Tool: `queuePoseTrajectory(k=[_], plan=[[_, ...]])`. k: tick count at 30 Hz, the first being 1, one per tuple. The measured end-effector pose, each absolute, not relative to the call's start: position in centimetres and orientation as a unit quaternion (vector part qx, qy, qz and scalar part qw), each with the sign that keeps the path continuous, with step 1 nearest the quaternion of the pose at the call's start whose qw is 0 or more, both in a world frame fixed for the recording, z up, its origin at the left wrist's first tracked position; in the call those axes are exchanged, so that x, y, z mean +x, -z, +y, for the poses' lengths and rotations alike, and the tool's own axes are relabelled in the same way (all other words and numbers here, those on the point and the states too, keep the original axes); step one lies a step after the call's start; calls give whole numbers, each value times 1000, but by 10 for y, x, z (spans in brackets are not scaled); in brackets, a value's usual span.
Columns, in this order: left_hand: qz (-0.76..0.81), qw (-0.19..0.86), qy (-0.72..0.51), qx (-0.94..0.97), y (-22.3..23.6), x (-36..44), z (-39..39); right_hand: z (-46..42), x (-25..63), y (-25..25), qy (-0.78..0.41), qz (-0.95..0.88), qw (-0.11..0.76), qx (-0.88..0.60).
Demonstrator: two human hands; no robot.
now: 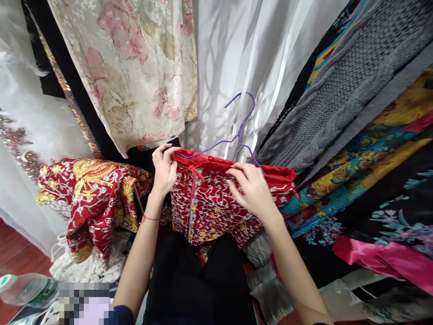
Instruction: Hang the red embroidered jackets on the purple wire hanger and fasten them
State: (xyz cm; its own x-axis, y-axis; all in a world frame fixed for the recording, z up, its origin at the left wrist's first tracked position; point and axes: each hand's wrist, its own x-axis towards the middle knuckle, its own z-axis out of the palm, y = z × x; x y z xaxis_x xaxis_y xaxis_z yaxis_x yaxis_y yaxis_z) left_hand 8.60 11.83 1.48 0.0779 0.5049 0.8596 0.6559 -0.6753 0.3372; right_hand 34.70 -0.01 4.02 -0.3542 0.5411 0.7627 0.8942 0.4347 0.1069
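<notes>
With my left hand I am pinching one corner of the red embroidered garment, which is lying before my black-clad legs; my right hand is curving over its waist, beside the purple hanger, its grip unclear.

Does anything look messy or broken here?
The gold-trimmed red garment beside the left hand looks bunched up, unlike the red-topped cloth spread out at the right hand. I see no spill or clear damage.

Drawstring garment is red w/ slvr & gold embroid., hanger purple, knit gry.
</notes>
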Motion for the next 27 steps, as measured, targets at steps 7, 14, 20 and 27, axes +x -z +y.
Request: queuePoseTrajectory(k=[7,14,20,27], plan=[[-375,22,434,-819,-25,70,136,-26,452,-40,293,-711,260,-583],[-295,-54,531,-793,-37,84,134,-15,468,-35,232,-678,429,-549],[-361,-55,536,-761,-35,104,136,6,457,-13,187,-612,526,-560],[-443,14,514,-735,-9,108,131,13,455,14,251,-553,523,-597]])
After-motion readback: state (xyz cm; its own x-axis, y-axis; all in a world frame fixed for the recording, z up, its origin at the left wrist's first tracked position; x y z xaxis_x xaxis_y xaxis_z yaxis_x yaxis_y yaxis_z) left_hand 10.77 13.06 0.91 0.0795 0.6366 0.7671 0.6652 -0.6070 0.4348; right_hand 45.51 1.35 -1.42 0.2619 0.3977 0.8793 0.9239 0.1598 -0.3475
